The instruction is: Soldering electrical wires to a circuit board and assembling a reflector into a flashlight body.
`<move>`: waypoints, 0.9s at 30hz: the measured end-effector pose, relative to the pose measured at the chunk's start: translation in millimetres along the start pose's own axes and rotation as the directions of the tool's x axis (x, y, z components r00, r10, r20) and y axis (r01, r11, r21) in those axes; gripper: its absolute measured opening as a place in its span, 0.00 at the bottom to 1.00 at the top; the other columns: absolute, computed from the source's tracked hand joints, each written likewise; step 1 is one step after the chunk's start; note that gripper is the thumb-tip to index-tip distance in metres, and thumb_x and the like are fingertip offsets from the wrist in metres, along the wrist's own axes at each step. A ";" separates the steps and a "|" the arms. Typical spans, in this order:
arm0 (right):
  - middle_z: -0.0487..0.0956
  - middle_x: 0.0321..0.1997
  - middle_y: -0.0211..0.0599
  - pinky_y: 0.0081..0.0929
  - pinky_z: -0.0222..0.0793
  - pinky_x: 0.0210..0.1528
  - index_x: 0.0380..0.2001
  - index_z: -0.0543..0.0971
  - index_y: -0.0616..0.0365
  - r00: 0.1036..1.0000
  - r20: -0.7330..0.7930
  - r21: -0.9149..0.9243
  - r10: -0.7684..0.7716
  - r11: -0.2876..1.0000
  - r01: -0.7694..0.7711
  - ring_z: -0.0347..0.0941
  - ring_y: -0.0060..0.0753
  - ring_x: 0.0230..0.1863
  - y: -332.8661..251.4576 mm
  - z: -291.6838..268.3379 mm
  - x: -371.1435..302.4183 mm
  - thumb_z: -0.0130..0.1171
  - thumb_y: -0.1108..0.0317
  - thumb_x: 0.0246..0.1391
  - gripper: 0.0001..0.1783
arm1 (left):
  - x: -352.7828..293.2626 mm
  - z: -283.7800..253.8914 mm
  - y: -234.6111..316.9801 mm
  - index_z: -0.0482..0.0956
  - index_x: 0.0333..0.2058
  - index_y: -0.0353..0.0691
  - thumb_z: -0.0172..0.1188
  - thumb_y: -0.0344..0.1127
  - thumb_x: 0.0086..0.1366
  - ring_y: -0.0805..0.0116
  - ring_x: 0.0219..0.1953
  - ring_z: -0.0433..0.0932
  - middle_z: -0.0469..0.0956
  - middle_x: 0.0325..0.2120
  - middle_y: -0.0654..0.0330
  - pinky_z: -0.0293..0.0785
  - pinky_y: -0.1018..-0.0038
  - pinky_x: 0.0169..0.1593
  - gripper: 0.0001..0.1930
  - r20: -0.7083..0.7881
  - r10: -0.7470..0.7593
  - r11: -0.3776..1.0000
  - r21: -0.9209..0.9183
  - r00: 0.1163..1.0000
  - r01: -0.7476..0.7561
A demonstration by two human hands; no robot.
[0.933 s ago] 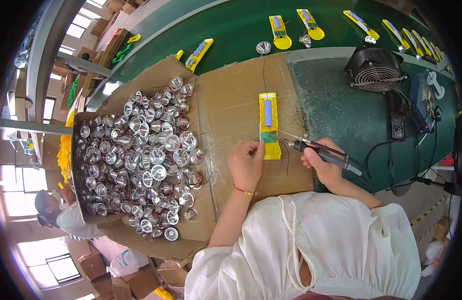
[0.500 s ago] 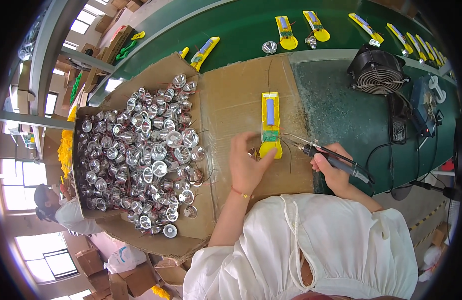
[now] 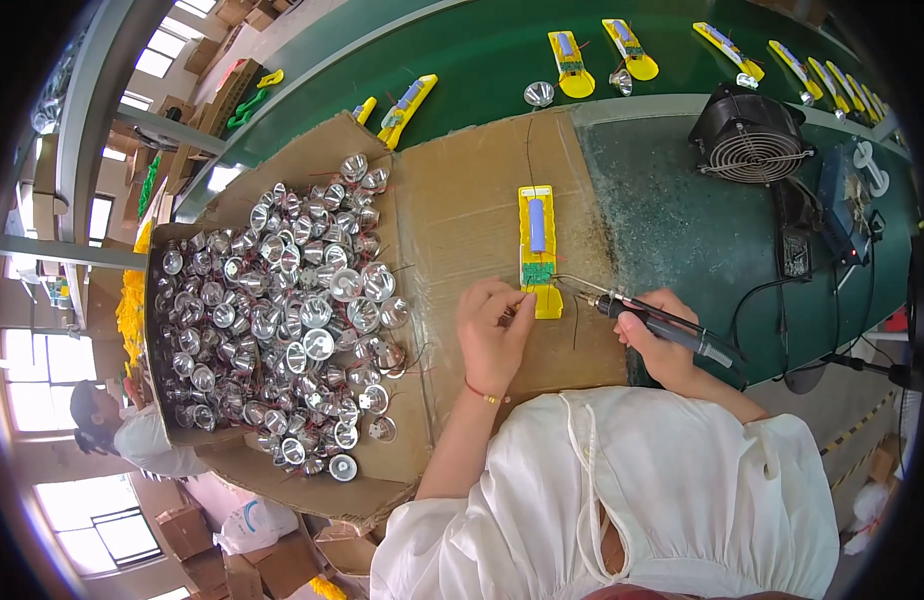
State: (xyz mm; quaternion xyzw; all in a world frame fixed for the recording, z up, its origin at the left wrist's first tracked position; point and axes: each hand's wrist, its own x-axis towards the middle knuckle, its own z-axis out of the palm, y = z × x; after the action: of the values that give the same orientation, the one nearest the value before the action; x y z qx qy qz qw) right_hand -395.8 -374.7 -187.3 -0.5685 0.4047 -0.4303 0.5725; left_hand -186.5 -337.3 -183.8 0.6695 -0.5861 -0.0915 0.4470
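A yellow flashlight housing [image 3: 548,302] lies lengthwise on the cardboard in front of me, with a purple battery cell [image 3: 538,226] and a small green circuit board [image 3: 538,272] in it. My left hand [image 3: 494,330] is at the board's lower left, thumb and fingers pinched together. Something small and dark shows inside its curl, mostly hidden. My right hand [image 3: 657,335] grips a soldering iron [image 3: 662,328] with a thin metal tube along it; its tip points left at the board's right edge. Whether the tip touches is too small to tell. Thin wires run from the housing's top and lower right.
A cardboard box [image 3: 272,480] full of silver lamp reflectors [image 3: 317,345] with wires stands at left. Beyond, more yellow housings [image 3: 572,75] lie on a green belt [image 3: 482,70]. At right are a black fan [image 3: 752,140] and a soldering station [image 3: 847,215]. Another person [image 3: 132,425] is far left.
My left fingers have closed from a spread hold over the housing's lower end into a pinch beside the board. The iron has shifted slightly left and down.
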 end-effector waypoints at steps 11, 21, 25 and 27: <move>0.76 0.20 0.30 0.15 0.64 0.21 0.26 0.72 0.62 0.999 0.010 -0.066 -0.044 0.997 0.045 0.70 0.14 0.20 6.9 5.3 5.1 0.60 0.72 0.47 0.07 | 6.5 7.7 -4.1 0.78 0.21 0.35 0.63 0.28 0.48 0.63 0.30 0.71 0.72 0.25 0.57 0.68 0.73 0.34 0.04 0.161 -0.309 0.940 -0.095 0.937 0.327; 0.77 0.22 0.37 0.17 0.69 0.23 0.29 0.70 0.64 0.999 -0.041 0.073 0.033 0.997 -0.029 0.72 0.18 0.21 -7.8 2.4 2.3 0.57 0.70 0.50 0.09 | 10.4 4.2 -8.2 0.79 0.23 0.34 0.63 0.30 0.48 0.64 0.31 0.71 0.73 0.26 0.56 0.69 0.73 0.35 0.05 0.220 -0.347 0.924 -0.085 0.912 0.373; 0.77 0.23 0.37 0.17 0.69 0.24 0.29 0.70 0.63 0.998 -0.030 0.070 0.047 0.997 -0.045 0.72 0.19 0.23 -8.6 -3.1 1.6 0.57 0.70 0.51 0.08 | 13.0 3.9 -7.7 0.79 0.22 0.34 0.63 0.30 0.48 0.64 0.32 0.71 0.73 0.25 0.57 0.68 0.73 0.35 0.05 0.232 -0.351 0.924 -0.073 0.907 0.376; 0.77 0.23 0.37 0.17 0.69 0.25 0.29 0.70 0.63 0.999 -0.029 0.062 0.044 0.997 -0.042 0.72 0.19 0.23 -5.6 -5.4 2.1 0.57 0.70 0.51 0.08 | 14.3 4.0 -8.1 0.79 0.22 0.34 0.63 0.30 0.48 0.65 0.32 0.71 0.73 0.25 0.57 0.68 0.73 0.35 0.05 0.233 -0.351 0.925 -0.060 0.907 0.374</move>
State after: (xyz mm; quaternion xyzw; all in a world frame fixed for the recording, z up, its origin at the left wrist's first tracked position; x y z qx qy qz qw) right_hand -400.5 -378.2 -181.8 -0.5352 0.4121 -0.4389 0.5925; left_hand -179.2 -352.3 -186.1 0.7285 -0.4913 -0.2763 0.3892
